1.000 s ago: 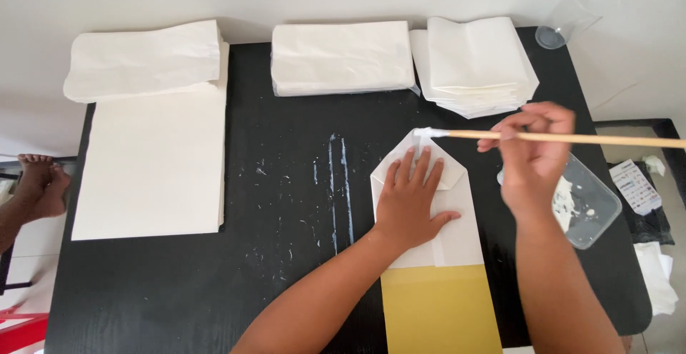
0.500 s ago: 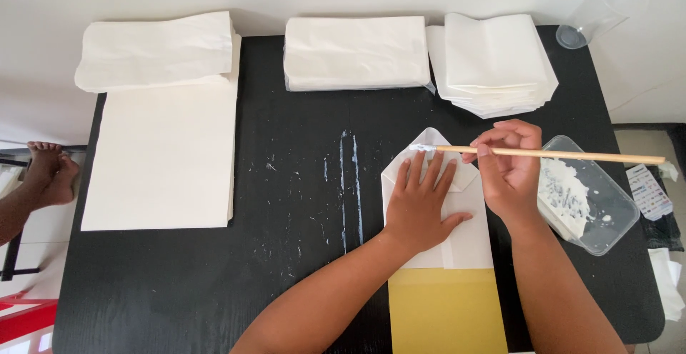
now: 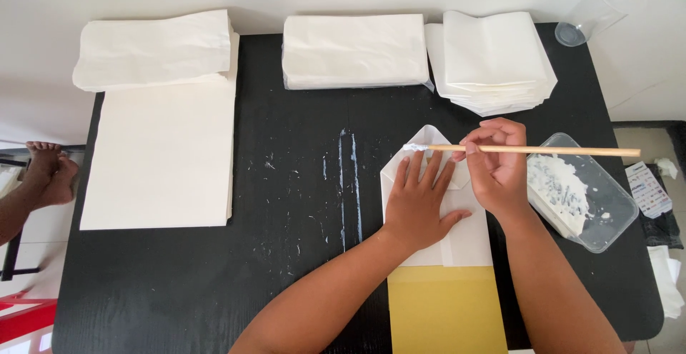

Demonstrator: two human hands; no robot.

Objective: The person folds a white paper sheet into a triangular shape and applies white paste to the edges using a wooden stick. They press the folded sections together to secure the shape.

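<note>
R hand [image 3: 500, 165] pinches brush [image 3: 529, 150] over bag [image 3: 468, 232]; L hand [image 3: 421, 204] flat on it.

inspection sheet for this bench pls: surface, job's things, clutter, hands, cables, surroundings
Surface: black wooden table, streaked with dried white smears at its middle.
Job's things: folded white paper bag lying over a yellow sheet; thin wooden stick brush, white paste on its tip; clear plastic tub of white paste.
Clutter: flat white sheets, three stacks of folded white paper, clear plastic cup.
Hands: left hand flat on the bag; right hand pinching the brush.
Cables: nothing seen.
Surroundings: someone's bare foot at left; pale floor.
</note>
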